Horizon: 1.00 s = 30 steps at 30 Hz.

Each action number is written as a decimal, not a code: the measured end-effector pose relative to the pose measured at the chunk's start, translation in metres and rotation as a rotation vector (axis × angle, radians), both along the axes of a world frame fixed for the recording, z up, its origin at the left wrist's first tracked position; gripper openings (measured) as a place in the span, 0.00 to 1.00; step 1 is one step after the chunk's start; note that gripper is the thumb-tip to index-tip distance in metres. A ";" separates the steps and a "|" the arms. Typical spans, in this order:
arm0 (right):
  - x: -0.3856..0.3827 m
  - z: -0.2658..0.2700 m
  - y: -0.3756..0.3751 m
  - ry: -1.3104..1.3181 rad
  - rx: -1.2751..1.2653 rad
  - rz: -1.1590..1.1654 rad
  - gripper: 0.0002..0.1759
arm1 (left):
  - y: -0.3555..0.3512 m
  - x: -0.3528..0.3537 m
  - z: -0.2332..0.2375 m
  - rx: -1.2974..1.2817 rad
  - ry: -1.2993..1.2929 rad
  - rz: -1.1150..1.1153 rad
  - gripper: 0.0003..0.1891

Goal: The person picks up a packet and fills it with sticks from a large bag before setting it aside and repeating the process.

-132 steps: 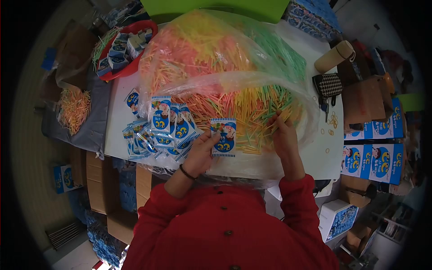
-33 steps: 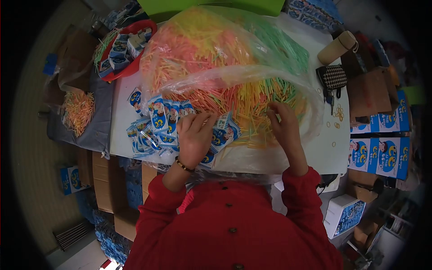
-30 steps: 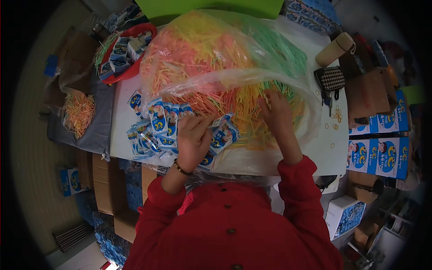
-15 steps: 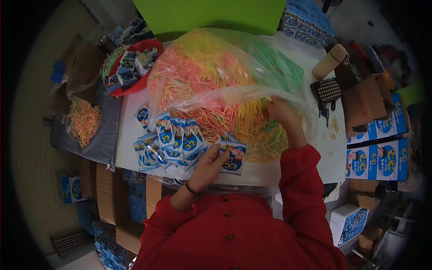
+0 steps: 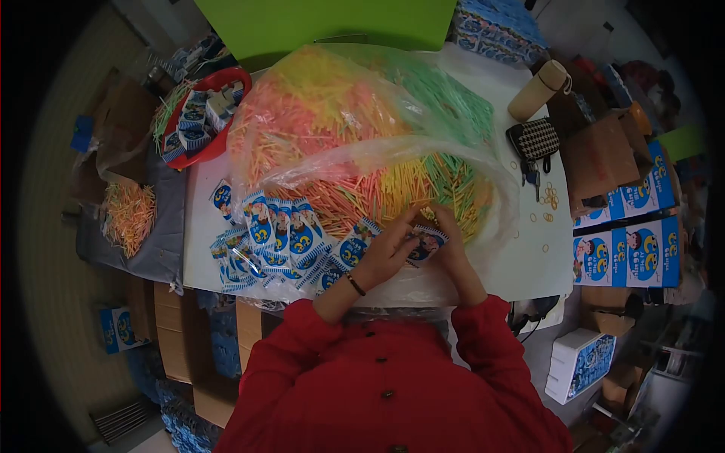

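In front of my chest, both hands meet at a small blue-and-white printed packet (image 5: pixel 428 244). My left hand (image 5: pixel 384 255) has its fingers on the packet's left side and top, and a dark bracelet circles that wrist. My right hand (image 5: pixel 451 245) grips the packet's right edge. Just beyond lies a large clear plastic bag (image 5: pixel 302 162), its mouth facing me, full of thin pink, orange, yellow and green sticks (image 5: pixel 404 183). To the left of my hands, several similar packets (image 5: pixel 281 230) overlap in a pile on the table. My fingers partly cover the held packet's opening.
A red basin (image 5: pixel 219 143) with packets stands at the table's back left. On the right are a beige bottle (image 5: pixel 538 90), a houndstooth pouch (image 5: pixel 533 139), keys (image 5: pixel 532 175) and rubber bands (image 5: pixel 549 198). Printed boxes (image 5: pixel 642 253) stack beyond the table's right edge.
My right hand has come out of the stick pile, down to the packet. My left hand has carried the packet rightward and slightly up to meet it. The view has shifted a little.
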State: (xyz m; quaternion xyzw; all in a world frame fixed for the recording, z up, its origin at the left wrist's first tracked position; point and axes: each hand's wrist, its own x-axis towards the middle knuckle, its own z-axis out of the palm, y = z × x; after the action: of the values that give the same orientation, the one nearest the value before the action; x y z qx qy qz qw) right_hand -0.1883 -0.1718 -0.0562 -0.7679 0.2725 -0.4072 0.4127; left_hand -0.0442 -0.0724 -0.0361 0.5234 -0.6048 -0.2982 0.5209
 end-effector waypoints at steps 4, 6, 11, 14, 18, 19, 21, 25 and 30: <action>-0.004 0.022 -0.009 -0.087 0.445 0.015 0.18 | 0.009 0.006 0.018 0.234 0.239 0.103 0.22; -0.004 0.029 -0.014 -0.273 0.797 -0.011 0.15 | 0.012 0.008 0.023 0.216 0.960 0.118 0.17; -0.017 0.013 -0.034 -0.623 1.351 -0.134 0.15 | 0.023 0.022 0.043 0.405 1.343 0.076 0.15; -0.015 0.033 -0.022 -0.535 1.329 -0.116 0.13 | 0.029 0.019 0.042 0.500 1.426 0.051 0.14; -0.014 0.045 -0.016 -0.311 1.093 -0.112 0.13 | 0.038 0.010 0.031 0.527 1.314 0.058 0.13; -0.018 0.044 -0.020 -0.124 0.768 -0.055 0.13 | 0.040 0.012 0.026 0.527 1.316 0.065 0.13; -0.018 0.049 -0.021 0.055 0.441 0.010 0.12 | 0.042 0.015 0.023 0.462 1.056 -0.007 0.12; -0.015 0.069 -0.017 0.028 0.392 -0.062 0.11 | 0.046 0.016 0.041 0.419 0.881 0.065 0.09; 0.006 0.099 0.017 -0.465 0.833 0.160 0.10 | 0.046 0.018 0.033 0.334 0.503 0.097 0.10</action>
State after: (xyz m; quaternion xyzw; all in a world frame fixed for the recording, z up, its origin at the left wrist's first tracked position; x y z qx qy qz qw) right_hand -0.1822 -0.1553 0.0428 -0.4443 0.2530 -0.3912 0.7652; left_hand -0.0260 -0.0261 -0.0033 0.5397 -0.3738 -0.4884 0.5749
